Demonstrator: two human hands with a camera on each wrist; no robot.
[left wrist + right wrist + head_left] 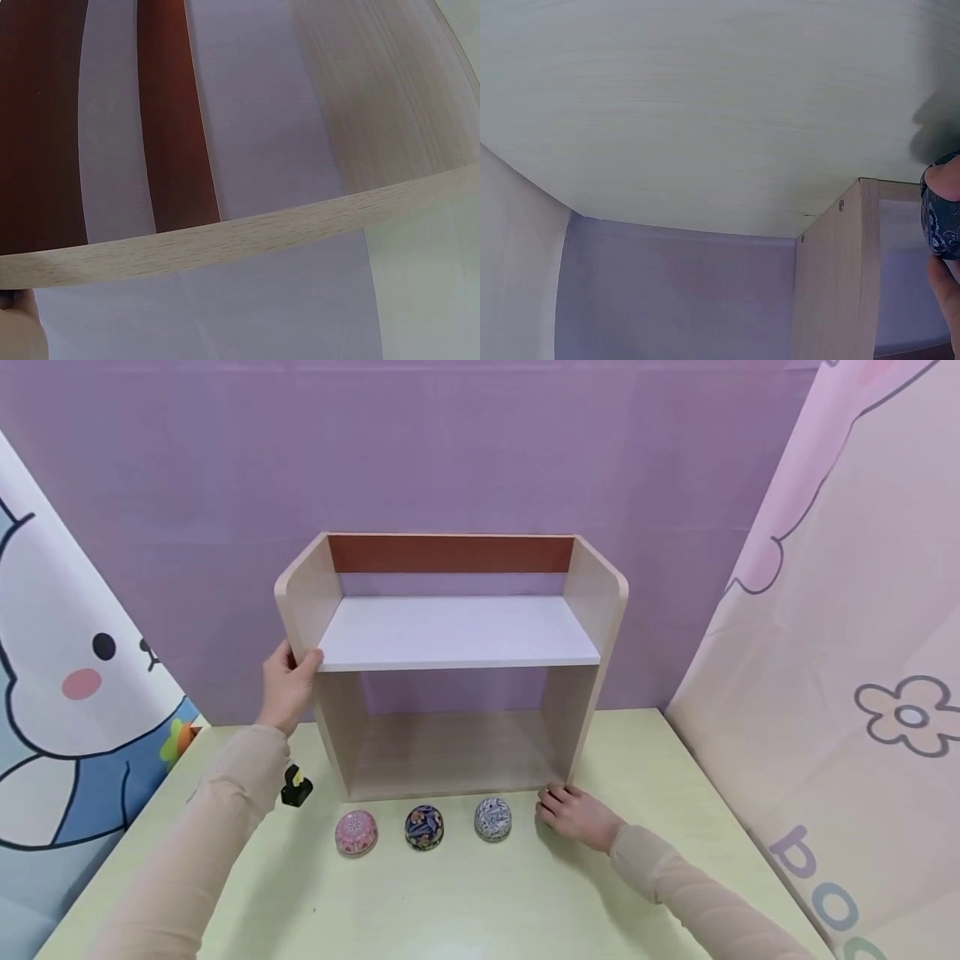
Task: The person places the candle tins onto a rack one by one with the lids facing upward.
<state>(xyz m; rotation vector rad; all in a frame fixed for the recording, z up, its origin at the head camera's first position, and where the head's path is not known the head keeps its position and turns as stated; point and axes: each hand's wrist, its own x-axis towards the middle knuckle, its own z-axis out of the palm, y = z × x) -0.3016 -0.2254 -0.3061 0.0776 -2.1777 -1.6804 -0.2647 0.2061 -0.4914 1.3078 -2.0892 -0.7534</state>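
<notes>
A small wooden shelf unit (459, 631) with a white middle board stands upright on the table. My left hand (288, 689) grips the front edge of its left side panel, level with the white board; in the left wrist view that pale edge (225, 241) crosses the picture. At the unit's lower right front corner is my right hand (577, 816). It pinches a dark patterned round tin (939, 225), seen in the right wrist view and hidden by the hand from above. A pink tin (356, 833), a navy floral tin (424, 827) and a grey-white patterned tin (492, 819) lie in a row before the unit.
The pale yellow-green table (450, 902) bears everything. A small black object (297, 787) with a bit of yellow sits beside my left forearm. A purple cloth (465, 452) hangs behind, with printed cloths on the left (52, 710) and right (825, 652).
</notes>
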